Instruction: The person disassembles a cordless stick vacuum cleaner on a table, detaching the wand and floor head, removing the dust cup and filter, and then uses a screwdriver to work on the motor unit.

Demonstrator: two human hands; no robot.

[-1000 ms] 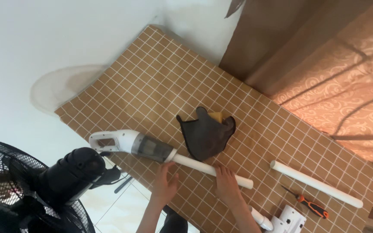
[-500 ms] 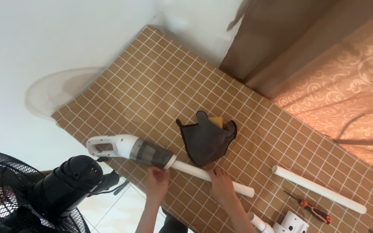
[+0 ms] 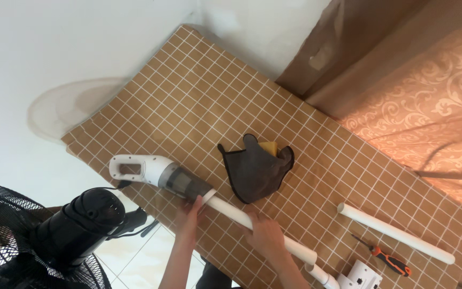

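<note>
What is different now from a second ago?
Little changed. Both hands, left and right, keep gripping the vacuum and its tube, the left now nearer the joint. The view shifted slightly. Cloth, spare tube and screwdriver stayed put.

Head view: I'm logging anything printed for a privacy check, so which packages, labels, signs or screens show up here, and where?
No packages, signs or screens show, and no label is clear enough to make out.
Handheld vacuum: white and grey body on the brown gridded mat, its white tube gripped by both hands; no sticker visible.
White part: at the mat's lower right edge, with a small dark square, too small to tell.
</note>
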